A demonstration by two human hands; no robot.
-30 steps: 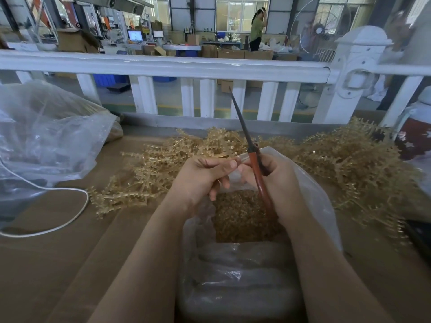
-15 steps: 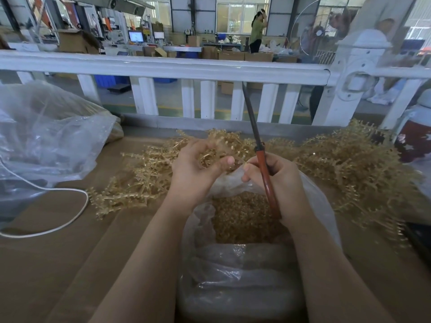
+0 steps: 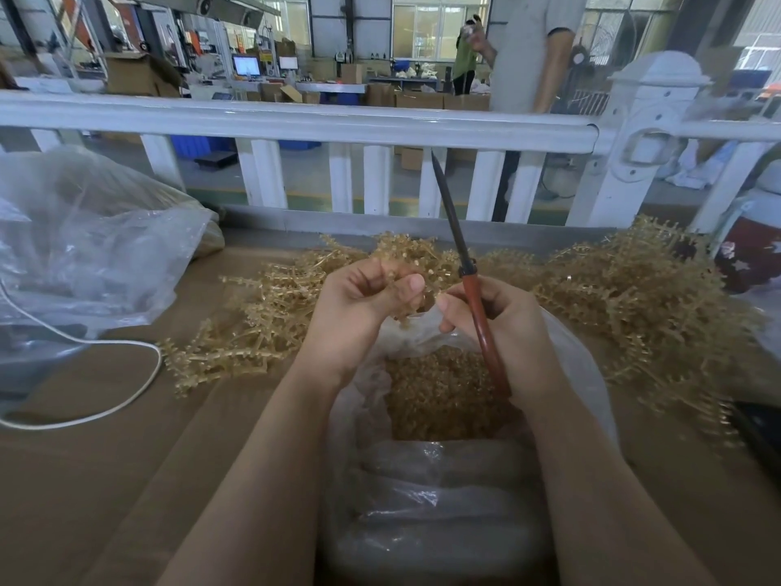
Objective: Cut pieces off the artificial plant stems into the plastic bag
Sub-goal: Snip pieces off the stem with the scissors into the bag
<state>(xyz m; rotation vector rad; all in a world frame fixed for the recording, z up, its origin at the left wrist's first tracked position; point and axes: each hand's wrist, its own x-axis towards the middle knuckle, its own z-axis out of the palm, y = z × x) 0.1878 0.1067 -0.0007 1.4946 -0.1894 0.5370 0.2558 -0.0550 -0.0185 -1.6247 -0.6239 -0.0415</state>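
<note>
— What have you got in each hand?

— My left hand pinches a stem between thumb and fingers, just over the bag's far rim. My right hand grips the scissors by the red handle — blades together, pointing up at the railing.

— And the rest?

— Cut bits lie inside the open bag between my arms; the uncut pile spreads on the table behind it.
</note>
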